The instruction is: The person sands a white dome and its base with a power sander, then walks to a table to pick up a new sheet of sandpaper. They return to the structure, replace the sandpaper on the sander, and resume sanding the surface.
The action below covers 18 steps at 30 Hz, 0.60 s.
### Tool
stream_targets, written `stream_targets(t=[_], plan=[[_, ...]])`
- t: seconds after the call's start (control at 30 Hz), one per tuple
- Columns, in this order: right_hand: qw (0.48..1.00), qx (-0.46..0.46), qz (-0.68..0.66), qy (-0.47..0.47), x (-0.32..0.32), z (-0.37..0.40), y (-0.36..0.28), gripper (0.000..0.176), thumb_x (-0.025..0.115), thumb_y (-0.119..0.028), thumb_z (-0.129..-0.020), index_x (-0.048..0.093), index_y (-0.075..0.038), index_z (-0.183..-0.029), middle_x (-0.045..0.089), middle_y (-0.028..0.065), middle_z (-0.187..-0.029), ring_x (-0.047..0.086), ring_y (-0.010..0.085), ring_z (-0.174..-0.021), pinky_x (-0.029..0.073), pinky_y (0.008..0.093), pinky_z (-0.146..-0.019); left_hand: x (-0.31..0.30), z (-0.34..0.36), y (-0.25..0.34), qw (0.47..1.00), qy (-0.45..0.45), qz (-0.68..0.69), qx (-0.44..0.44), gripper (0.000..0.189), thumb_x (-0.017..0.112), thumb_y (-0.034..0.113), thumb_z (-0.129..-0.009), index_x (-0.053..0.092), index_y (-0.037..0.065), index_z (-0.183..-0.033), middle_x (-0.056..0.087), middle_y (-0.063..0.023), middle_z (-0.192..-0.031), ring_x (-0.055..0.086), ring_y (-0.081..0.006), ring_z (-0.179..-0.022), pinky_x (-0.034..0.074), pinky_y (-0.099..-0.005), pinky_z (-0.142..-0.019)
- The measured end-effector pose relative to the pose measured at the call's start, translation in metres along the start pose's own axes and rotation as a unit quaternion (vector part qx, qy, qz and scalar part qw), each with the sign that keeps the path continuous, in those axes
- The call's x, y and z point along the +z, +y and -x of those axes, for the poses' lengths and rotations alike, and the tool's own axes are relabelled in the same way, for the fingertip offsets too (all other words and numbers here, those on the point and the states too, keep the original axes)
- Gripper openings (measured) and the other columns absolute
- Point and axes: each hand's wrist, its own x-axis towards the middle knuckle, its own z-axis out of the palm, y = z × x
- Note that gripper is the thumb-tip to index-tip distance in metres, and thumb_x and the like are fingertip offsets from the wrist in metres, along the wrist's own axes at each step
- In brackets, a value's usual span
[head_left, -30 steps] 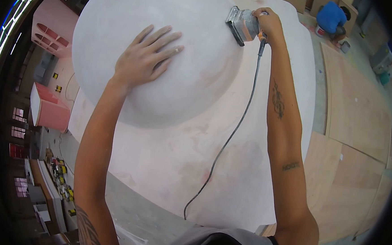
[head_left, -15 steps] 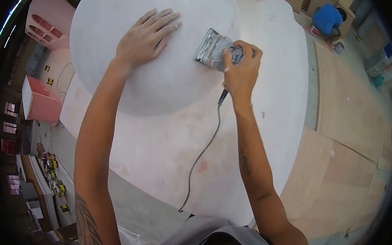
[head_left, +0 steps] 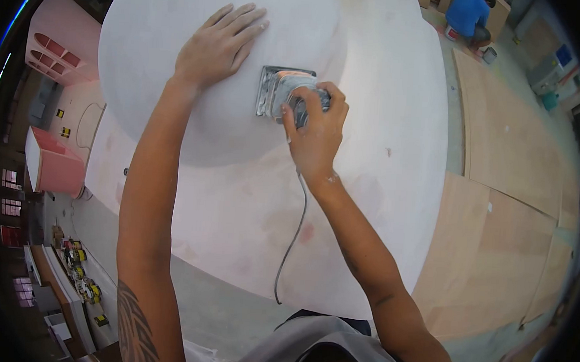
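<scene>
A large rounded white form (head_left: 145, 53) rises from a wide white panel (head_left: 393, 121) with faint pink patches. My left hand (head_left: 220, 49) lies flat on the rounded form, fingers stretched out. In my right hand (head_left: 316, 133) is a dusty power sander (head_left: 285, 91), its square pad against the lower right part of the form. My fingers wrap round the sander's body. A dark cord (head_left: 295, 234) runs from beneath my right hand down over the panel.
Large plywood sheets (head_left: 505, 141) lie at the right. A person in a blue top (head_left: 467, 16) crouches at the upper right near a small bucket (head_left: 489, 55). Pink cabinet pieces (head_left: 62, 164) stand at the left, with several yellow-and-black tools (head_left: 86, 287) below them.
The sander and my right hand have moved left and slightly down over the form, and the sander has turned. My left hand remains on the form.
</scene>
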Motion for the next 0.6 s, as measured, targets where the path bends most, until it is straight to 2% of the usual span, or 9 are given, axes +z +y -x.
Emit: stream_targets(t=[0.13,0.27,0.33,0.37,0.43,0.53,0.57,0.6], plan=[[0.997,0.066,-0.025,0.015,0.003,-0.035,0.032,0.026,0.080,-0.023,-0.086,0.073,-0.016,-0.110,0.055,0.0129,-0.130,0.055,0.0369,-0.115,0.053,0.0469,-0.090,0.011,-0.001,-0.004,1.000,-0.018,-0.004,-0.010,0.046,0.059,0.017,-0.101,0.062,0.020,-0.146,0.054,0.0018,-0.159,0.048,-0.0200,-0.148,0.035,-0.0420,-0.128],[0.994,0.097,-0.027,0.032,-0.005,-0.088,0.082,0.027,0.079,-0.027,-0.086,0.074,-0.017,-0.110,0.056,0.0136,-0.129,0.060,0.0375,-0.111,0.053,0.0472,-0.090,0.009,-0.014,0.000,0.999,-0.034,0.003,-0.011,0.046,0.059,0.017,-0.101,0.062,0.021,-0.146,0.054,0.0020,-0.159,0.047,-0.0195,-0.148,0.034,-0.0414,-0.129],[0.987,0.156,-0.047,0.000,-0.010,-0.117,0.101,0.029,0.078,-0.031,-0.086,0.074,-0.017,-0.111,0.057,0.0139,-0.129,0.066,0.0366,-0.106,0.055,0.0473,-0.089,0.009,-0.018,0.000,0.999,-0.038,0.001,-0.015,0.046,0.060,0.017,-0.100,0.062,0.022,-0.146,0.054,0.0021,-0.159,0.047,-0.0193,-0.148,0.034,-0.0411,-0.129],[0.987,0.154,-0.047,-0.001,-0.012,-0.129,0.109,0.029,0.078,-0.031,-0.086,0.074,-0.017,-0.111,0.057,0.0139,-0.129,0.066,0.0366,-0.106,0.055,0.0473,-0.089,0.009,-0.019,0.002,0.999,-0.045,-0.002,-0.018,0.047,0.060,0.017,-0.100,0.062,0.022,-0.147,0.054,0.0021,-0.159,0.047,-0.0192,-0.149,0.034,-0.0409,-0.129],[0.967,0.231,-0.088,-0.053,-0.017,-0.152,0.120,0.031,0.078,-0.033,-0.086,0.073,-0.015,-0.112,0.057,0.0132,-0.130,0.069,0.0346,-0.103,0.058,0.0460,-0.086,0.008,-0.020,0.003,0.998,-0.051,-0.007,-0.023,0.047,0.060,0.017,-0.100,0.062,0.022,-0.147,0.054,0.0020,-0.159,0.046,-0.0191,-0.149,0.034,-0.0407,-0.130],[0.974,0.205,-0.076,-0.057,-0.002,-0.174,0.154,0.033,0.078,-0.033,-0.086,0.074,-0.014,-0.113,0.059,0.0136,-0.128,0.070,0.0342,-0.102,0.059,0.0436,-0.083,0.008,-0.009,0.006,0.999,-0.043,-0.022,-0.012,0.044,0.060,0.020,-0.100,0.062,0.018,-0.144,0.055,0.0008,-0.157,0.047,-0.0187,-0.148,0.035,-0.0411,-0.127],[0.975,0.199,-0.076,-0.063,0.001,-0.184,0.167,0.034,0.078,-0.034,-0.087,0.075,-0.015,-0.114,0.059,0.0141,-0.128,0.070,0.0342,-0.102,0.059,0.0429,-0.083,0.009,-0.012,0.008,0.998,-0.058,-0.022,-0.019,0.047,0.060,0.019,-0.099,0.062,0.020,-0.146,0.053,0.0012,-0.159,0.045,-0.0195,-0.149,0.034,-0.0407,-0.129],[0.964,0.233,-0.100,-0.085,-0.002,-0.197,0.172,0.035,0.078,-0.035,-0.087,0.075,-0.015,-0.116,0.060,0.0162,-0.127,0.070,0.0337,-0.101,0.059,0.0426,-0.085,0.010,-0.017,0.009,0.997,-0.073,-0.023,-0.026,0.050,0.060,0.017,-0.099,0.061,0.023,-0.149,0.052,0.0017,-0.161,0.043,-0.0204,-0.151,0.032,-0.0402,-0.131]])
